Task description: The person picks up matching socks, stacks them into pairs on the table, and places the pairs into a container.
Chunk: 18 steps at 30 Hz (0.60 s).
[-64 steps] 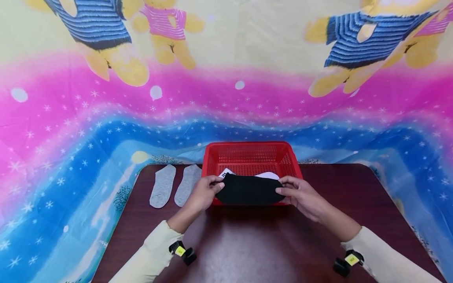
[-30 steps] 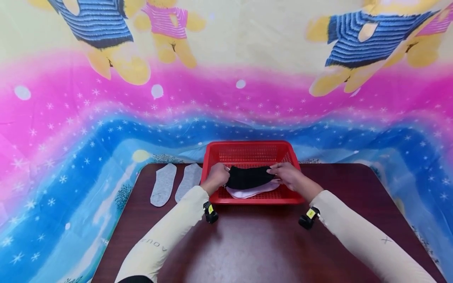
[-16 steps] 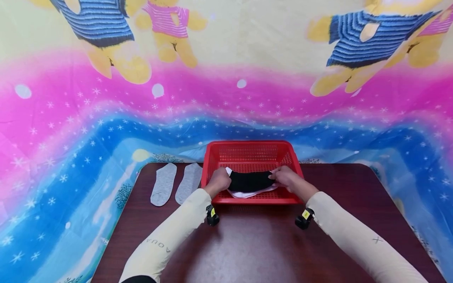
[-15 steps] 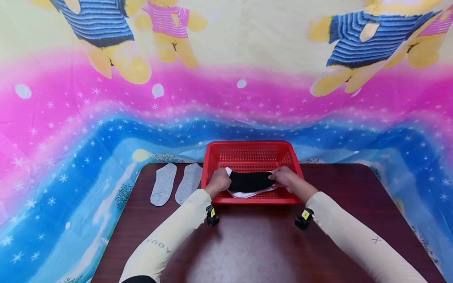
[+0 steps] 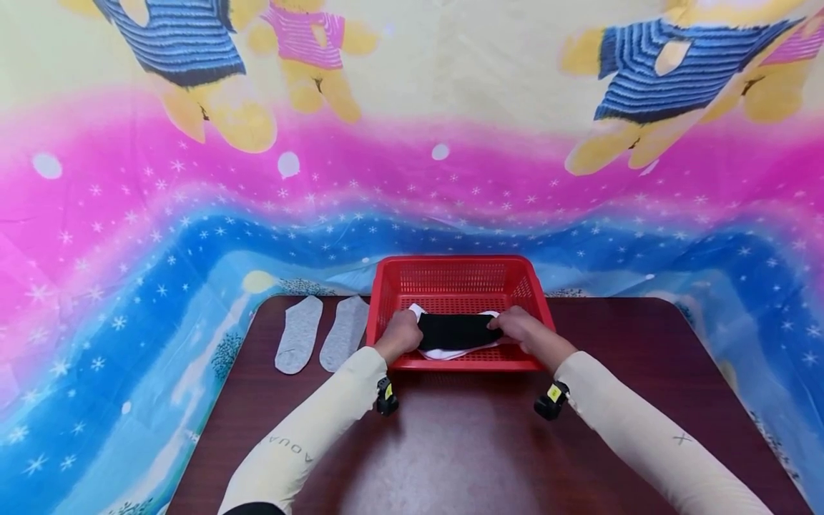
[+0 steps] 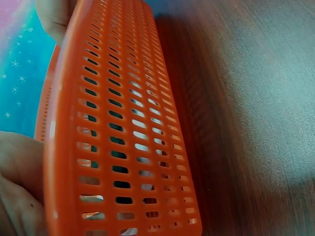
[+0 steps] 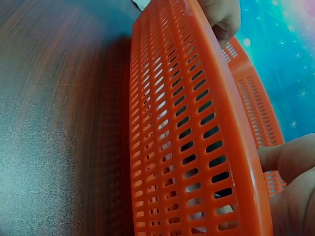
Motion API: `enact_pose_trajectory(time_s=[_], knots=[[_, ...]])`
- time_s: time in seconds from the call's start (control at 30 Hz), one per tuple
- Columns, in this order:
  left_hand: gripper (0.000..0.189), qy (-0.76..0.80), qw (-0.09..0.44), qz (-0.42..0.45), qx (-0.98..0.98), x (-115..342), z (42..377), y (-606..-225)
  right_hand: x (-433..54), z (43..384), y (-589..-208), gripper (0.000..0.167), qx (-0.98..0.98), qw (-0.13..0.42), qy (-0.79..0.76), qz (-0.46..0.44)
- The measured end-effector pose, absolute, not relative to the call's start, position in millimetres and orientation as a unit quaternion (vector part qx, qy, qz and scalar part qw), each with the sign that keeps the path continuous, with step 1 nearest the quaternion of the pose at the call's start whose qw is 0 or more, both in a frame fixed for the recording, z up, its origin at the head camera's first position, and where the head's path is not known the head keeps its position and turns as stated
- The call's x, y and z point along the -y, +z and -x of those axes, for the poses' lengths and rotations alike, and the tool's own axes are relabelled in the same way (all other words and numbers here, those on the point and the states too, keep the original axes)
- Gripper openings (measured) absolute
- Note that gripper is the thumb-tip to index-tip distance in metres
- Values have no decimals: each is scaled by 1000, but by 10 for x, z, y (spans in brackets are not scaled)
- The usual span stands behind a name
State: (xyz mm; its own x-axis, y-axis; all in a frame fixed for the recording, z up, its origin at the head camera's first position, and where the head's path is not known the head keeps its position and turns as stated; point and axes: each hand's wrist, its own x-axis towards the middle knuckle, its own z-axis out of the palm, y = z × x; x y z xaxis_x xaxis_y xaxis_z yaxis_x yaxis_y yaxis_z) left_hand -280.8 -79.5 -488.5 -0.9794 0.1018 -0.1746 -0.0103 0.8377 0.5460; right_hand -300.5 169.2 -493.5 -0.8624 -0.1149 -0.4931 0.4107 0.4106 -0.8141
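1. A big wall cloth (image 5: 444, 86) hangs behind the table, with bears, pink and blue on it.
2. The tabletop (image 5: 450, 443) is dark brown and shiny, with round far corners.
3. A red basket (image 5: 453, 275) with lots of holes sits near the middle of the tabletop's far edge.
4. Two cream sleeves (image 5: 315, 429) reach in from the tabletop's near edge.
5. A black sock (image 5: 455, 332) is stretched flat inside the basket, by the wall closest to the tabletop's near edge. White cloth (image 5: 447, 355) peeks out around it, mostly hidden.
6. Two grey socks (image 5: 299, 334) lie flat, side by side, near the tabletop's far left corner. The right one is just beside the basket.
7. The left hand (image 5: 401, 333) grips the black sock's left end. The right hand (image 5: 523, 330) pinches its right end. Both reach over the basket's near rim.
8. A small black camera (image 5: 386, 397) sits on each wrist.
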Motion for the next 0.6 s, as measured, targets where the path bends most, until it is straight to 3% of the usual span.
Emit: enact_pose_trajectory(time_s=[0.2, 0.3, 0.33, 0.43, 0.6], knots=[[22, 309, 123, 3, -943, 768, 2788, -4810, -1734, 2996, -4909, 29, -827, 231, -505, -92], [11, 308, 112, -5, -945, 754, 2753, -4746, -1744, 2985, -4879, 11, -839, 220, -490, -90], [7, 304, 107, -11, -947, 754, 2736, -4718, -1742, 2980, -4869, 13, -844, 216, -483, -83], [24, 309, 83, -27, -947, 780, 2680, -4636, -1740, 2957, -4842, 29, -870, 195, -448, -63], [41, 326, 57, -27, -943, 898, 2632, -4486, -1783, 2887, -4784, 25, -912, 167, -372, -30]])
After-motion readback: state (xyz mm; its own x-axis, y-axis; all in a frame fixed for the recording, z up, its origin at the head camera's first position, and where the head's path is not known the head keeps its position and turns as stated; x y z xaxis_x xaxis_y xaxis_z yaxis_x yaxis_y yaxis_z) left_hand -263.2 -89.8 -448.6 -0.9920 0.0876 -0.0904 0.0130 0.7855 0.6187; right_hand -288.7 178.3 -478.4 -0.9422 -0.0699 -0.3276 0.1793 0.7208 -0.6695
